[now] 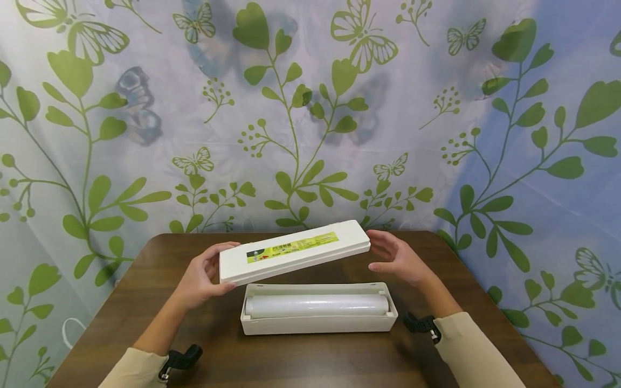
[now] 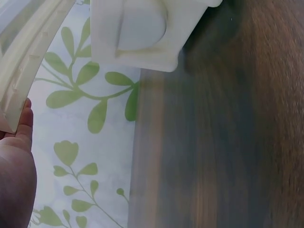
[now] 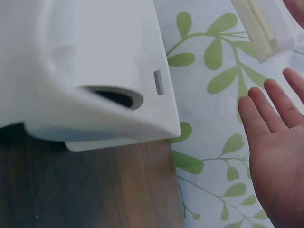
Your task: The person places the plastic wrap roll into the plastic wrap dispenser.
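Observation:
My left hand [image 1: 200, 280] grips the left end of a white box lid [image 1: 291, 265] with a green and yellow label [image 1: 291, 249]. Raised above the table, the lid tilts with its right end higher. Just off that end is my right hand [image 1: 401, 260], its fingers spread and holding nothing; the right wrist view shows its bare palm [image 3: 280, 161] apart from the lid [image 3: 266, 35]. Below the lid sits the long white box [image 1: 320, 325], uncovered, with a roll of cling film [image 1: 317, 305] lying lengthwise inside. The left wrist view shows the left fingers [image 2: 26, 121] at the lid's edge.
A dark brown wooden table [image 1: 233, 358] carries the box near its middle. Behind it hangs a curtain [image 1: 310, 134] printed with green leaves and butterflies. A black wrist mount [image 1: 181, 358] sits on the left sleeve, and another black mount [image 1: 421, 324] on the right.

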Tool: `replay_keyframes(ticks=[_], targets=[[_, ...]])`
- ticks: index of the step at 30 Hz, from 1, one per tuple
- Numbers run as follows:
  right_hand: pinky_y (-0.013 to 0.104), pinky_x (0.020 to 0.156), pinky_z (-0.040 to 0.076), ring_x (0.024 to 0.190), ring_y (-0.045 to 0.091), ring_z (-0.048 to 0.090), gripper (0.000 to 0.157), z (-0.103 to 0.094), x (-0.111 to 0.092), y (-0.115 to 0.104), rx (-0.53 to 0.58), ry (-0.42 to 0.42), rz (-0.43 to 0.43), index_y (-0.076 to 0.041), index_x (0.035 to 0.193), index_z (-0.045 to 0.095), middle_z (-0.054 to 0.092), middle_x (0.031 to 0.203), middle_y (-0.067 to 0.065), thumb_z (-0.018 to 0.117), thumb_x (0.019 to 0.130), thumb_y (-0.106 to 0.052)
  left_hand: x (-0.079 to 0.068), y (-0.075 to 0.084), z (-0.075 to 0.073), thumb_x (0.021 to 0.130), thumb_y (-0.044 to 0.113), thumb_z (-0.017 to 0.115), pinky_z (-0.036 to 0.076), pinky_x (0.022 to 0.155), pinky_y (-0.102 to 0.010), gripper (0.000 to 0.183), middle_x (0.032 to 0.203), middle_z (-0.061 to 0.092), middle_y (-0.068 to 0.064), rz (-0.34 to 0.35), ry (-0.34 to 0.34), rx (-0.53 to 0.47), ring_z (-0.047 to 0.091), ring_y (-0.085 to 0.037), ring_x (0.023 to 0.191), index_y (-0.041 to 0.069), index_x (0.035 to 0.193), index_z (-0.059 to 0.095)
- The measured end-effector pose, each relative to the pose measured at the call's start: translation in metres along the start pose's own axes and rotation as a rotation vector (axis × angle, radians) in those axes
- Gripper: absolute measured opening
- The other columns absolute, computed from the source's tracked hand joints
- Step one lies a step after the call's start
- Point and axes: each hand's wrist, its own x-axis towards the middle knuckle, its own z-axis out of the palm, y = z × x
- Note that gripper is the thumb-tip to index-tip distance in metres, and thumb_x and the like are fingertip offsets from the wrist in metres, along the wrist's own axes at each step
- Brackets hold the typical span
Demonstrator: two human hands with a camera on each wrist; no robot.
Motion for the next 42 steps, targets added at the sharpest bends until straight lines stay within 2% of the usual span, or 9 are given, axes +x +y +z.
replay_keyframes(ticks=[2, 4, 8, 11, 18, 24, 31, 42], targets=[[0.041, 0.113, 0.046, 0.141, 0.02, 0.051, 0.087, 0.0, 0.003, 0.0, 0.018, -0.002, 0.001, -0.007, 0.158, 0.033, 0.041, 0.16, 0.02, 0.081, 0.086, -0.004, 0.0, 0.001, 0.002, 0.072, -0.016, 0.081, 0.052, 0.094, -0.018, 0.075, 0.147, 0.05, -0.022, -0.005, -0.004, -0.003, 0.058, -0.01, 0.122, -0.005, 0.14, 0.05], [0.039, 0.11, 0.048, 0.137, 0.013, 0.053, 0.088, 0.0, 0.007, 0.0, 0.039, -0.005, -0.01, -0.007, 0.158, 0.033, 0.04, 0.16, 0.02, 0.081, 0.086, -0.003, 0.0, 0.002, 0.003, 0.073, -0.015, 0.081, 0.052, 0.095, -0.018, 0.075, 0.147, 0.051, -0.021, -0.007, -0.007, -0.005, 0.058, -0.011, 0.123, -0.005, 0.14, 0.05], [0.027, 0.104, 0.052, 0.134, 0.005, 0.054, 0.09, -0.001, 0.012, -0.002, 0.074, -0.036, -0.055, -0.005, 0.159, 0.029, 0.035, 0.162, 0.022, 0.08, 0.085, 0.001, 0.001, 0.004, 0.006, 0.073, -0.015, 0.08, 0.052, 0.095, -0.019, 0.074, 0.147, 0.051, -0.02, -0.006, -0.015, -0.016, 0.058, -0.012, 0.123, -0.004, 0.14, 0.05], [0.023, 0.1, 0.052, 0.135, 0.002, 0.051, 0.093, -0.002, 0.014, -0.004, 0.085, -0.056, -0.074, -0.003, 0.16, 0.027, 0.032, 0.163, 0.024, 0.08, 0.084, 0.002, 0.001, 0.006, 0.008, 0.073, -0.015, 0.08, 0.053, 0.094, -0.02, 0.075, 0.148, 0.05, -0.021, -0.012, -0.02, -0.027, 0.058, -0.013, 0.124, -0.004, 0.14, 0.05], [0.029, 0.093, 0.057, 0.13, 0.008, 0.055, 0.1, -0.003, 0.016, -0.009, 0.15, -0.104, -0.064, -0.002, 0.161, 0.022, 0.04, 0.158, 0.015, 0.082, 0.081, 0.005, 0.002, 0.006, 0.012, 0.073, -0.015, 0.08, 0.053, 0.094, -0.021, 0.074, 0.148, 0.049, -0.025, -0.006, -0.032, -0.044, 0.058, -0.013, 0.125, -0.005, 0.14, 0.049], [0.03, 0.087, 0.059, 0.116, 0.015, 0.06, 0.098, -0.005, 0.019, -0.007, 0.148, -0.148, -0.054, -0.005, 0.16, 0.027, 0.048, 0.147, 0.007, 0.082, 0.079, 0.005, 0.003, 0.004, 0.017, 0.074, -0.015, 0.079, 0.055, 0.095, -0.023, 0.076, 0.149, 0.047, -0.027, 0.023, -0.059, -0.074, 0.058, -0.015, 0.127, -0.005, 0.142, 0.048], [0.032, 0.082, 0.06, 0.107, 0.018, 0.064, 0.09, -0.005, 0.019, -0.007, 0.128, -0.164, -0.05, -0.002, 0.155, 0.035, 0.057, 0.136, 0.007, 0.082, 0.079, 0.004, 0.001, 0.003, 0.019, 0.075, -0.014, 0.079, 0.056, 0.093, -0.024, 0.077, 0.15, 0.047, -0.025, 0.011, -0.064, -0.085, 0.059, -0.014, 0.125, -0.004, 0.144, 0.047], [0.031, 0.08, 0.06, 0.102, 0.015, 0.067, 0.087, -0.003, 0.011, -0.012, 0.137, -0.152, -0.05, 0.001, 0.152, 0.038, 0.061, 0.13, 0.006, 0.082, 0.077, 0.006, 0.006, 0.004, 0.016, 0.075, -0.011, 0.08, 0.055, 0.095, -0.024, 0.076, 0.148, 0.05, -0.022, -0.005, -0.1, -0.05, 0.06, -0.015, 0.122, 0.0, 0.144, 0.049]])
